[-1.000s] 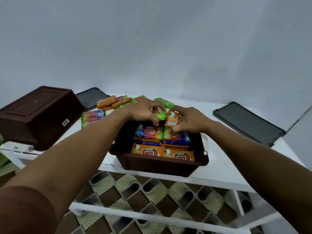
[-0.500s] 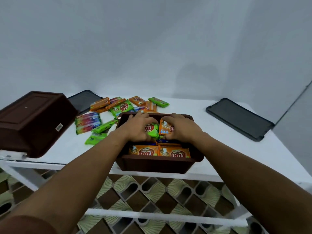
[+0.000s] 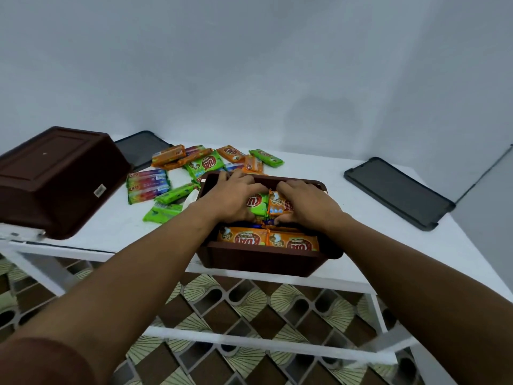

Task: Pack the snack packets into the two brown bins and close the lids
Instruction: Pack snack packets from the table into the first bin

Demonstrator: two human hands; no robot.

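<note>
An open brown bin (image 3: 261, 259) stands at the table's front edge, with orange packets (image 3: 266, 238) lined along its near side. Inside it, my left hand (image 3: 230, 195) grips a green snack packet (image 3: 256, 205). Beside it my right hand (image 3: 302, 202) grips an orange snack packet (image 3: 279, 205). Both packets sit low in the bin, side by side. A second brown bin (image 3: 55, 176) lies upside down at the left. Loose packets (image 3: 200, 162) in green, orange and rainbow colours lie scattered behind the open bin.
One dark grey lid (image 3: 397, 193) lies flat at the right of the white table (image 3: 361, 245). Another dark lid (image 3: 141, 147) lies at the back left, partly behind the upturned bin. A grey wall rises close behind. Patterned floor tiles show below.
Both hands have come down from above the loose pile into the bin, carrying the green and the orange packet, and now press them in place.
</note>
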